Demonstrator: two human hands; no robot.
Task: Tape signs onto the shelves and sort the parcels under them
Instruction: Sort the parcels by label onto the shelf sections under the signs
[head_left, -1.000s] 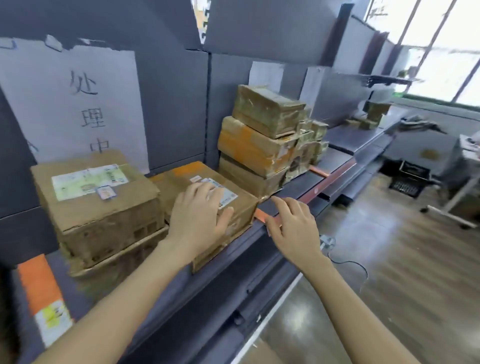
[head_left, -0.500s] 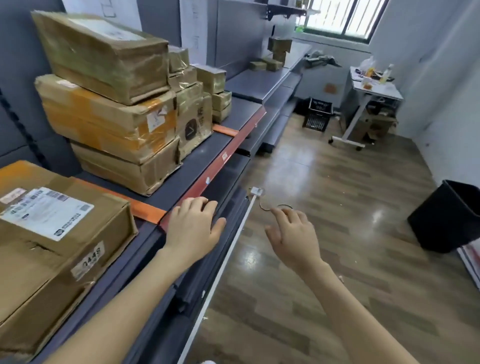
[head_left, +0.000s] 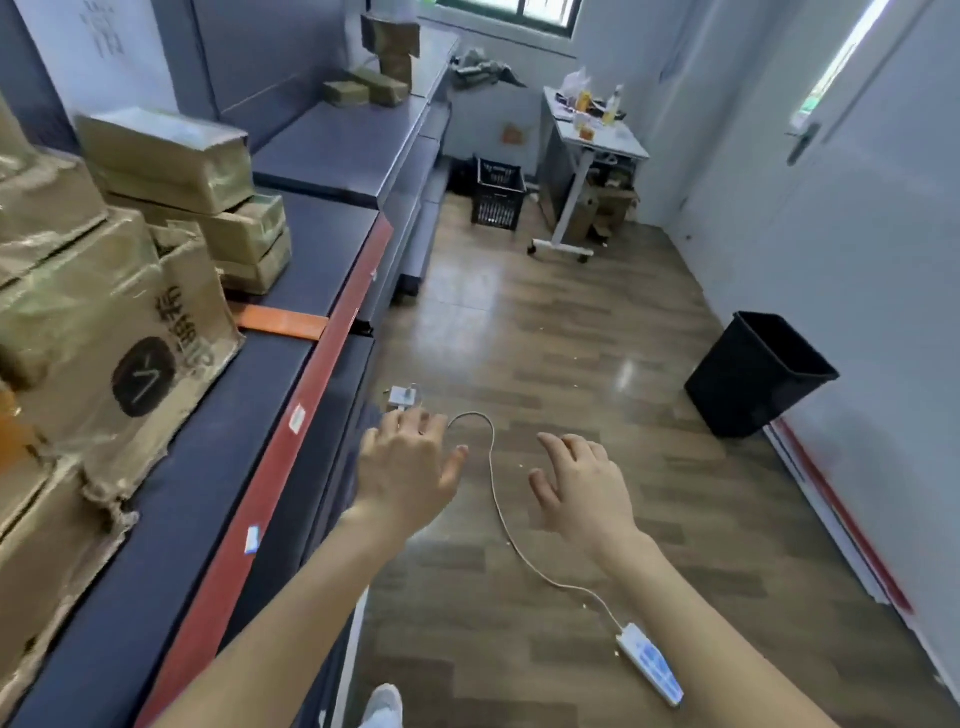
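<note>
Person is turning away from the shelf (head_left: 171, 561). The left hand (head_left: 405, 467), lying on a parcel 1 s ago, is now hanging over the floor w/ the right hand (head_left: 582, 488) beside it. Both grips are spread wide & holding nothing. The parcels (head_left: 104, 332) are sitting up & left of the left grip, well apart, w/ a sign (head_left: 106, 47) far beyond them. Prob. that parcel is placed & they're heading for the next.
</note>
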